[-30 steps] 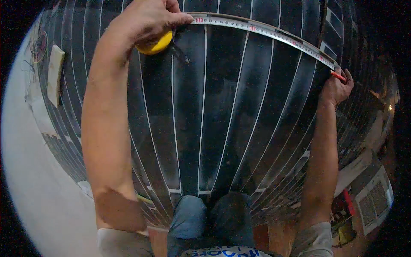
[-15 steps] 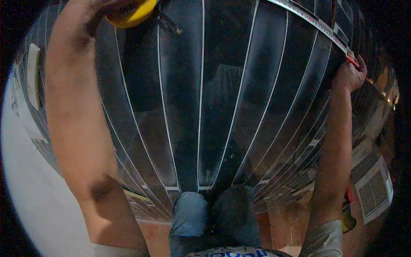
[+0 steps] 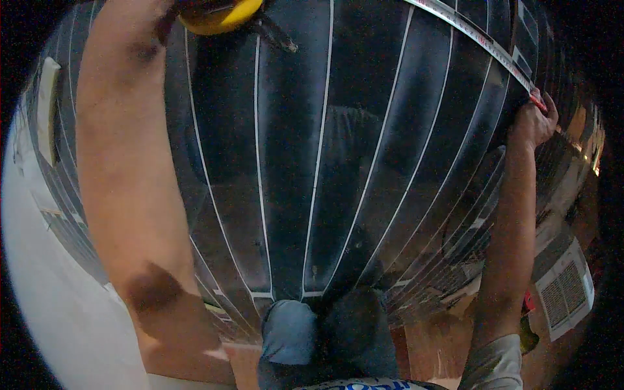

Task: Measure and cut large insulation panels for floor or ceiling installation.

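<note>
Dark, glossy striped surface [image 3: 286, 162] fills most of the view, its thin white lines bending toward the rim and its sheen giving back a dim reflection. Along the left edge runs a white wall [image 3: 55, 273], with a pale strip [image 3: 48, 110] near it; at lower right a white grille [image 3: 567, 296] stands above brown flooring [image 3: 432, 344]. A tape measure [image 3: 224, 16] spans the upper part: its yellow case, with a dark strap beside it, is at the upper left, and its silver blade slants down to the right hand [image 3: 534, 125]. That hand is closed, gripping a slim red stick [image 3: 537, 102] right at the blade's end. The left hand [image 3: 155, 9] is nearly all cut off by the top edge, so its grip cannot be told; the blade's middle is cropped too. Its markings are blurred, and the far right sinks into shadow.
</note>
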Demonstrator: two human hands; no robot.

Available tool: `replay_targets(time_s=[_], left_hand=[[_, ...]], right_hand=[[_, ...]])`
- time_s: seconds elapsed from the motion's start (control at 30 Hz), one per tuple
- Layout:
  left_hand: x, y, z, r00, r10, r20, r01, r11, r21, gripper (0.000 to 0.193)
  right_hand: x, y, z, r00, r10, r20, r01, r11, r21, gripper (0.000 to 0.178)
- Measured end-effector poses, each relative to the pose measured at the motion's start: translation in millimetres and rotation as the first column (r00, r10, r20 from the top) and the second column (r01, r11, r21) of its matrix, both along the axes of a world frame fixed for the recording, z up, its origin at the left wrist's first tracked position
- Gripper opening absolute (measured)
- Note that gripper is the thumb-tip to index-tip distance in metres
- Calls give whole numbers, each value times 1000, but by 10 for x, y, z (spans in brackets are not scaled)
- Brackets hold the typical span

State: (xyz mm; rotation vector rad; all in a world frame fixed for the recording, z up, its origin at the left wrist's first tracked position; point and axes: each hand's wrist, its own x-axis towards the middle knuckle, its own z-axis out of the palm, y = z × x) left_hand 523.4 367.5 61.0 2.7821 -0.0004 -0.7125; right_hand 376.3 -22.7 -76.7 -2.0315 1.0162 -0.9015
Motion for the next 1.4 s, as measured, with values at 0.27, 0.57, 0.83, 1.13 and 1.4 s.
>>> replay_targets(time_s=[0.27, 0.57, 0.83, 1.13, 1.4], left_hand=[[53, 300, -69, 983, -107, -146, 76, 975, -207, 27], [12, 200, 1, 997, -5, -74, 3, 1000, -23, 24], [-14, 192, 54, 995, -16, -104, -2, 986, -168, 25], [223, 928, -861, 845, -324, 426, 464, 841, -280, 28], [-619, 913, -855, 827, -258, 500, 486, 776, -403, 17]], right_hand=[[-30, -69, -28, 999, -15, -52, 13, 999, -33, 32], [-56, -93, -80, 999, 42, -1, -42, 998, -46, 41], [-77, -43, -41, 999, 15, -37, -17, 998, -54, 43], [-10, 124, -37, 998, -20, -67, 16, 998, -59, 36], [-105, 8, 0, 986, -21, -168, -4, 989, -148, 29]])
